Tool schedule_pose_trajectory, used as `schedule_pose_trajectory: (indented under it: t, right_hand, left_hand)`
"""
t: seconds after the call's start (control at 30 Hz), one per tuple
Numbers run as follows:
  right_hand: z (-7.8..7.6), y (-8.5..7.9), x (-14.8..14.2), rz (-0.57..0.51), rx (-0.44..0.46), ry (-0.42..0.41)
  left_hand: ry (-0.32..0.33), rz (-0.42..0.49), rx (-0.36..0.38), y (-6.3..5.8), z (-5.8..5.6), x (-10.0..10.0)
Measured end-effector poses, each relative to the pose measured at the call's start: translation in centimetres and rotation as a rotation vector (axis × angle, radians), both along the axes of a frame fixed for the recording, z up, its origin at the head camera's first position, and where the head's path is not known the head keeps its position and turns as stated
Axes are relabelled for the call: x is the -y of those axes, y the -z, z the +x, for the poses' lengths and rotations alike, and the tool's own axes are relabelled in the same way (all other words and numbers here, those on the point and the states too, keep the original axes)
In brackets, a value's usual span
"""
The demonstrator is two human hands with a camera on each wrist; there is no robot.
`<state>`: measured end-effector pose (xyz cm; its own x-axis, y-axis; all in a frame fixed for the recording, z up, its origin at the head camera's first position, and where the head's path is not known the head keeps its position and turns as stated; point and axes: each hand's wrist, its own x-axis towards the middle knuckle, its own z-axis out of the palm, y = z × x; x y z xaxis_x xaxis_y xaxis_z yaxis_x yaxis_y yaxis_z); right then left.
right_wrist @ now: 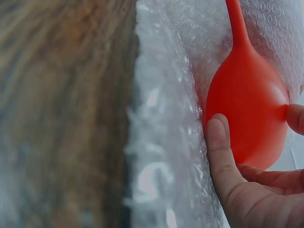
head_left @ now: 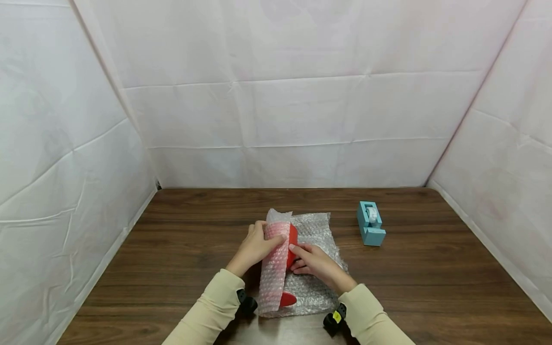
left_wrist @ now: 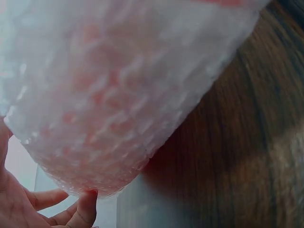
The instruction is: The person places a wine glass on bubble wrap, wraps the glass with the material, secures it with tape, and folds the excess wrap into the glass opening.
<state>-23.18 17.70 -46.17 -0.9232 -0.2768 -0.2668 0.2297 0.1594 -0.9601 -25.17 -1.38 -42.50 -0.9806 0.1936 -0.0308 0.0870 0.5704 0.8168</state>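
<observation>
A red goblet (head_left: 292, 247) lies on its side on a sheet of bubble wrap (head_left: 318, 235), its round foot toward me. One flap of the wrap is folded over the goblet's left side. My left hand (head_left: 257, 245) holds that flap against the goblet, thumb on top; in the left wrist view its fingers (left_wrist: 86, 209) curl at the far end of the wrapped bundle. With thumb and fingertips, my right hand (head_left: 316, 263) grips the goblet's bowl. The right wrist view shows the bare red bowl (right_wrist: 247, 104) and stem, with fingers on both sides of the bowl.
A light blue tape dispenser (head_left: 371, 224) with a roll of clear tape stands on the brown wooden table (head_left: 194, 230), right of the wrap. White cloth walls (head_left: 297, 115) enclose the table at the back and both sides.
</observation>
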Motion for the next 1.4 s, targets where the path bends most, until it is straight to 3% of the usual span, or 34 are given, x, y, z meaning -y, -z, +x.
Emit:
schedule_pose_trajectory:
  t: [0.27, 0.97, 1.4]
  right_hand:
    - [0.1, 0.0, -0.4, -0.005, -0.004, 0.027]
    - [0.3, -0.2, -1.4, -0.039, -0.025, -0.054]
    - [0.4, -0.2, -2.2, -0.056, -0.003, -0.084]
  left_hand:
    - [-0.027, 0.011, -0.011, 0.0, 0.1, -0.5]
    - [-0.018, -0.072, -0.086, -0.5, 0.5, -1.2]
    - [0.041, -0.014, -0.108, -0.1, 0.3, -0.9]
